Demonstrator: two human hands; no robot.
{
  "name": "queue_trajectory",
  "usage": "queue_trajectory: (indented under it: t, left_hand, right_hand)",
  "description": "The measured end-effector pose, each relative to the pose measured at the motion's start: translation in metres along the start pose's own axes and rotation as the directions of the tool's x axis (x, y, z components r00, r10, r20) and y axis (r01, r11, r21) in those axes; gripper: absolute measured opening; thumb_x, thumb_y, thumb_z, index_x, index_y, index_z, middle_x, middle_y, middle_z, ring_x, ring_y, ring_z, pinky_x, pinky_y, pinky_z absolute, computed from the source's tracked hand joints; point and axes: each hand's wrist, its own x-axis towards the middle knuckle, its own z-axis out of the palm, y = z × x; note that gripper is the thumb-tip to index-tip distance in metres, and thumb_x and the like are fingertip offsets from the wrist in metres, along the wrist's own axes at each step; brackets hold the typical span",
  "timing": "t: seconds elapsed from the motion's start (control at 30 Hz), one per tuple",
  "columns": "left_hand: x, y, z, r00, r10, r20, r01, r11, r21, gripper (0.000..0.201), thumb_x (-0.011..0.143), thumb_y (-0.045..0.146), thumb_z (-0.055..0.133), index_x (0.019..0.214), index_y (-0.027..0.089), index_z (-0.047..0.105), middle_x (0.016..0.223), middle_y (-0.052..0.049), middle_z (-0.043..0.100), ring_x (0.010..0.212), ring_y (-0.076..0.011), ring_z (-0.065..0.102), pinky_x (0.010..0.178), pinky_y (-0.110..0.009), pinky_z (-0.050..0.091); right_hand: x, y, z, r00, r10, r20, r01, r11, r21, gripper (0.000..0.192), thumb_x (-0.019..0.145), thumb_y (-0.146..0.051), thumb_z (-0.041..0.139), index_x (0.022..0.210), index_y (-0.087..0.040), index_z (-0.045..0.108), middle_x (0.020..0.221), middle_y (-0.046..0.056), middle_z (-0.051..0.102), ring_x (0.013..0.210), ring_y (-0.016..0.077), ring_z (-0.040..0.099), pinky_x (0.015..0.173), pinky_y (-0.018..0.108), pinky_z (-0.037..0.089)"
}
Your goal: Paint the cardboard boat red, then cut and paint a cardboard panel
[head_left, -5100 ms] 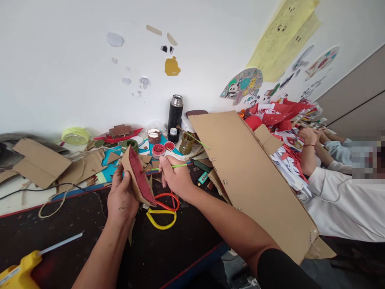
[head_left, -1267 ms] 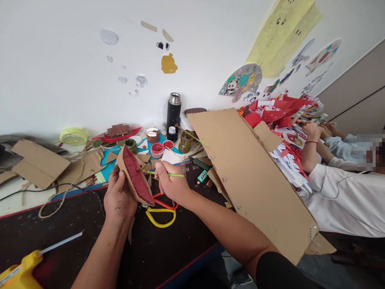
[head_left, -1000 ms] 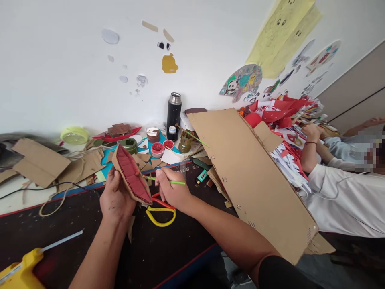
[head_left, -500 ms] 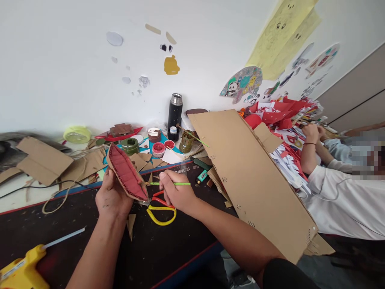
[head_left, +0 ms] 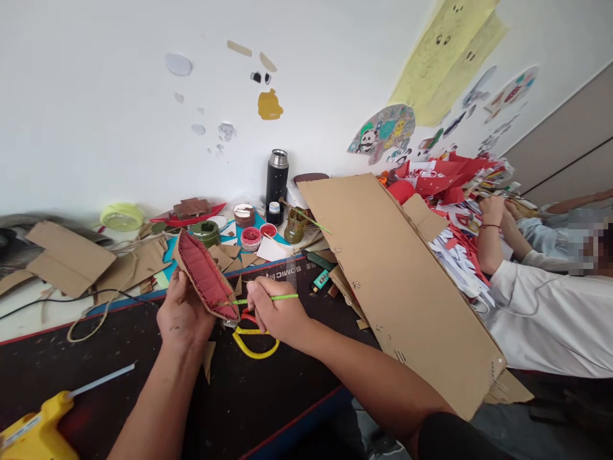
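Clock bearings are taken from the centre of the view. A dark-topped table [head_left: 268, 409] is noted across the lower half. At four o'clock a large flat brown cardboard panel [head_left: 393, 281] is found set at a slant. At eight o'clock, in the corner, a yellow plastic glue gun [head_left: 41, 425] is partly shown. Nearer in on that bearing, a boat-shaped brown cardboard piece with a red-painted interior [head_left: 202, 268] is held tilted above the table, cradled from outside in the grip of the left hand [head_left: 184, 319]. At seven o'clock, a thin green-handled paintbrush [head_left: 286, 296] is pinched in the narrow grip of the right hand [head_left: 278, 313]. At nine o'clock, small round red-paint pots [head_left: 251, 238] are uncovered.

The brush tip has just been shifted from the right rim onto the interior's lower end. Painting is judged to be concentrated there, with coverage well advanced.
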Motion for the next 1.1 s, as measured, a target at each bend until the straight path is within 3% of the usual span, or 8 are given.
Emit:
queue_trajectory:
  t: [0.13, 0.5, 0.8, 0.93, 1.1]
  left_hand:
    - [-0.002, -0.001, 0.001, 0.999, -0.033, -0.003, 0.033, 0.999, 0.004, 0.005, 0.095, 0.027, 0.076, 0.099, 0.026, 0.079, 0.096, 0.004, 0.082, 0.084, -0.0143, 0.073, 0.081, -0.026, 0.060]
    - [-0.001, 0.002, -0.001, 0.999, -0.036, -0.006, 0.037, 0.999, 0.021, 0.016, 0.103, 0.027, 0.065, 0.098, 0.030, 0.080, 0.105, 0.002, 0.085, 0.098, -0.0170, 0.075, 0.091, -0.029, 0.062]
    - [-0.002, 0.003, 0.004, 1.000, -0.011, -0.003, 0.011, 1.000, 0.011, 0.007, 0.097, 0.027, 0.073, 0.099, 0.026, 0.079, 0.101, 0.001, 0.082, 0.091, -0.0160, 0.071, 0.086, -0.029, 0.059]
    - [-0.004, 0.005, 0.007, 1.000, -0.003, -0.007, 0.003, 1.000, 0.016, 0.011, 0.099, 0.025, 0.069, 0.097, 0.025, 0.080, 0.099, 0.001, 0.081, 0.087, -0.0157, 0.071, 0.080, -0.028, 0.060]
    - [-0.005, 0.000, 0.003, 0.999, -0.038, 0.020, 0.038, 0.999, 0.034, 0.015, 0.098, 0.024, 0.071, 0.106, 0.031, 0.082, 0.105, 0.002, 0.082, 0.092, -0.0168, 0.071, 0.085, -0.030, 0.061]
  right_hand:
    - [0.002, 0.005, -0.001, 0.999, 0.033, -0.010, -0.033, 0.999, 0.041, 0.043, 0.113, -0.051, 0.048, 0.079, -0.024, 0.054, 0.044, -0.010, 0.046, 0.035, 0.0099, 0.046, 0.045, 0.022, 0.038]
    - [0.014, -0.009, -0.007, 0.999, -0.009, -0.037, 0.014, 0.991, 0.136, 0.045, 0.112, -0.055, 0.051, 0.080, -0.024, 0.054, 0.046, -0.010, 0.046, 0.036, 0.0098, 0.049, 0.043, 0.020, 0.036]
    - [0.011, 0.002, -0.008, 0.999, 0.035, -0.013, -0.033, 0.992, 0.125, 0.048, 0.111, -0.061, 0.050, 0.081, -0.024, 0.054, 0.046, -0.010, 0.046, 0.035, 0.0098, 0.049, 0.042, 0.020, 0.036]
    - [0.015, -0.002, -0.013, 0.998, 0.027, -0.059, -0.018, 0.990, 0.143, 0.052, 0.109, -0.067, 0.051, 0.080, -0.024, 0.054, 0.046, -0.011, 0.045, 0.035, 0.0097, 0.049, 0.041, 0.020, 0.036]
    - [0.026, -0.003, -0.013, 0.995, -0.004, -0.099, 0.016, 0.992, 0.125, 0.054, 0.107, -0.071, 0.050, 0.081, -0.024, 0.054, 0.047, -0.010, 0.045, 0.037, 0.0111, 0.053, 0.042, 0.021, 0.038]
